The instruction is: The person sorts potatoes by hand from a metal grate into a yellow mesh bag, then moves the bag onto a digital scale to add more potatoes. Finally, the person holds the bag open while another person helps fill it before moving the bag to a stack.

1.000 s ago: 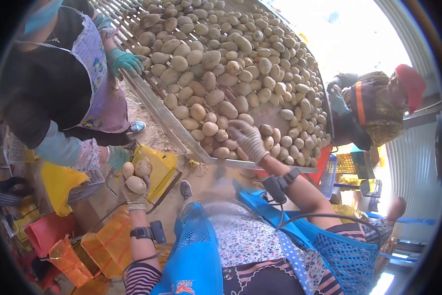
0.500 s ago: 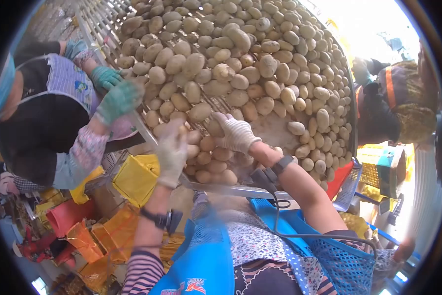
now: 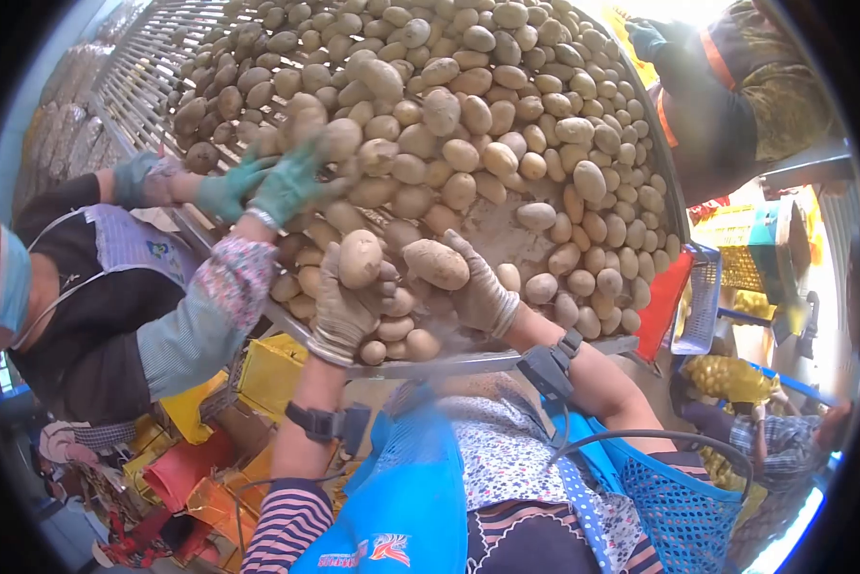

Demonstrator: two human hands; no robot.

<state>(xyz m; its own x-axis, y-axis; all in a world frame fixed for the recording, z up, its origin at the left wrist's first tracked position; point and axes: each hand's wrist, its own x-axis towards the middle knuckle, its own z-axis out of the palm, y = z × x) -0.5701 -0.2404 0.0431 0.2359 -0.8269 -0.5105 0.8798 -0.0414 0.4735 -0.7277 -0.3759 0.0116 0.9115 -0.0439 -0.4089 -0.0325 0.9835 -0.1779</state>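
Many brown potatoes [image 3: 441,112] lie on a slatted metal table [image 3: 143,72]. My left hand [image 3: 346,304], in a pale, dirty work glove, is closed round a large oval potato [image 3: 360,258] near the table's front edge. Just right of it, my right hand [image 3: 480,292], gloved the same way, grips a long potato [image 3: 437,264] between thumb and fingers. Both potatoes are raised a little above the others and do not touch each other. Smaller potatoes [image 3: 422,344] lie between and below my hands.
A co-worker's green-gloved hands [image 3: 291,182] reach over the potatoes at the left. Another person [image 3: 712,115] stands at the upper right. A metal rim [image 3: 478,364] runs along the front. Yellow sacks [image 3: 272,375] lie lower left; a blue crate [image 3: 698,297] and red cloth [image 3: 664,306] are at the right.
Both my hands now hold potatoes up above the pile. The co-worker's green gloves have moved right, further over the potatoes. The view has shifted.
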